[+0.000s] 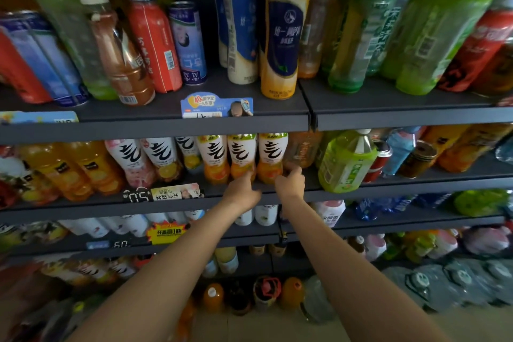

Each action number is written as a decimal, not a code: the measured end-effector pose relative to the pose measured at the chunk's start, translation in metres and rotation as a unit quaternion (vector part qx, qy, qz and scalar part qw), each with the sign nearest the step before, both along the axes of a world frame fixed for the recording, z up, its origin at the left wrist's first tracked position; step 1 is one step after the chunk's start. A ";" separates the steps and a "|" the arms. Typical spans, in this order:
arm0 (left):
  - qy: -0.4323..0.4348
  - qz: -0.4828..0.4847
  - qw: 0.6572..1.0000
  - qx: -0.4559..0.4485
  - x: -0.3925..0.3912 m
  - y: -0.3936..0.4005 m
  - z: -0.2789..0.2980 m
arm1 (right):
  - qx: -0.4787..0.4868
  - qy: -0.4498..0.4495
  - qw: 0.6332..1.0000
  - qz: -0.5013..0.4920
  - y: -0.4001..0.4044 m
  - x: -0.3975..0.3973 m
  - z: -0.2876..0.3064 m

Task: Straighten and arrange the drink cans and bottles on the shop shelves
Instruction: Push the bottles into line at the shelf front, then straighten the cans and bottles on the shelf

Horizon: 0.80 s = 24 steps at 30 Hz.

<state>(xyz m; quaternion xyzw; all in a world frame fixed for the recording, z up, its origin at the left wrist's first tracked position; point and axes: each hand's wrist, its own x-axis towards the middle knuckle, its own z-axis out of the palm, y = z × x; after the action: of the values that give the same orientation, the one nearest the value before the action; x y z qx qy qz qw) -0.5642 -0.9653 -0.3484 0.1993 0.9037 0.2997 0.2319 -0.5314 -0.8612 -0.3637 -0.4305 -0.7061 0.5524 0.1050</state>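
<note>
Orange-bottomed bottle (pixel 269 157) with white label and black brush script stands at the front edge of the second shelf (pixel 166 204), rightmost of three matching ones. Left hand (pixel 242 189) reaches to its left side, fingers pushed in between it and the neighbour bottle (pixel 241 157); fingertips hidden, so can't tell if it grips or just touches. Right hand (pixel 290 182) is at the bottle's right side near the base, fingers curled toward it, thumb up; contact looks likely, full grip not confirmable. Both forearms come up from the bottom of the view. Green tea bottle (pixel 345 161) leans just right of the right hand. Top shelf (pixel 305 115) carries a yellow milk-tea bottle (pixel 284 33) near its front edge, with a blue promo tag (pixel 217 105) left of it.
</note>
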 end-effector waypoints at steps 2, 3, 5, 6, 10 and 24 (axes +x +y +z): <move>-0.008 -0.015 1.000 0.019 0.008 0.002 0.010 | -0.002 0.003 1.000 -0.028 0.004 0.015 0.009; -0.009 -0.022 0.999 0.032 0.012 0.006 0.015 | -0.003 0.001 0.999 -0.046 0.008 0.024 0.014; 0.008 -0.044 0.997 0.060 0.022 0.017 0.026 | -0.001 0.018 0.996 -0.087 0.020 0.041 0.026; 0.022 -0.065 0.995 0.072 0.028 0.024 0.033 | 0.007 0.037 0.993 -0.110 0.027 0.050 0.033; 0.126 -0.157 0.969 0.142 0.054 0.059 0.064 | 0.108 0.127 0.963 -0.212 0.057 0.082 0.074; 0.279 -0.068 0.915 0.283 0.136 0.257 0.152 | 0.267 0.254 0.906 -0.207 0.248 0.168 0.167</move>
<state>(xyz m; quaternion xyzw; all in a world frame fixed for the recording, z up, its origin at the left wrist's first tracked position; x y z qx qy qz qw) -0.4284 -0.7087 -0.1965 0.3930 0.7933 0.4588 -0.0756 -0.3632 -0.6128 -0.1965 -0.3680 -0.6713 0.4000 0.5039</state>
